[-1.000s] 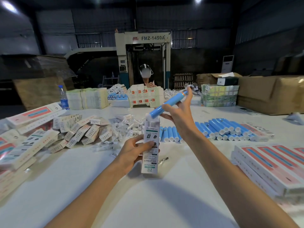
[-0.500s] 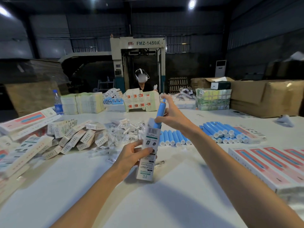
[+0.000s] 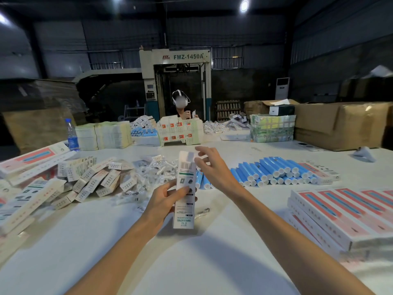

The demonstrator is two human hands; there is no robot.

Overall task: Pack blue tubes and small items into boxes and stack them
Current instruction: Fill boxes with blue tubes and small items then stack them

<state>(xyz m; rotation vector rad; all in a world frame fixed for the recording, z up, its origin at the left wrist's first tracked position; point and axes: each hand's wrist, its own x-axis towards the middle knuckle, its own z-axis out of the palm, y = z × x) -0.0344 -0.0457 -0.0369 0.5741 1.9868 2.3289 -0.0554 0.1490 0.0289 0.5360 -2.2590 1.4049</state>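
Observation:
My left hand (image 3: 164,199) grips a tall white printed box (image 3: 184,201), held upright on the white table (image 3: 191,262) with its top flap up. The blue tube I was holding is out of sight. My right hand (image 3: 210,167) hovers at the box's top with loosely spread fingers, holding nothing. A pile of blue tubes (image 3: 274,172) with white caps lies to the right, and a few more blue tubes (image 3: 202,180) lie just behind the box. Small items in clear bags (image 3: 153,173) and small white boxes (image 3: 95,179) are heaped to the left.
Stacked pink-and-white packed boxes (image 3: 348,218) sit at the right, more long boxes (image 3: 27,194) at the left. A water bottle (image 3: 72,135), flat carton stacks (image 3: 104,135) and a person (image 3: 182,105) are across the table. Large cardboard cartons (image 3: 340,124) stand far right.
My right hand pushed the blue tube down into the box until it disappeared, then let go and opened above the box top. The left hand kept holding the box.

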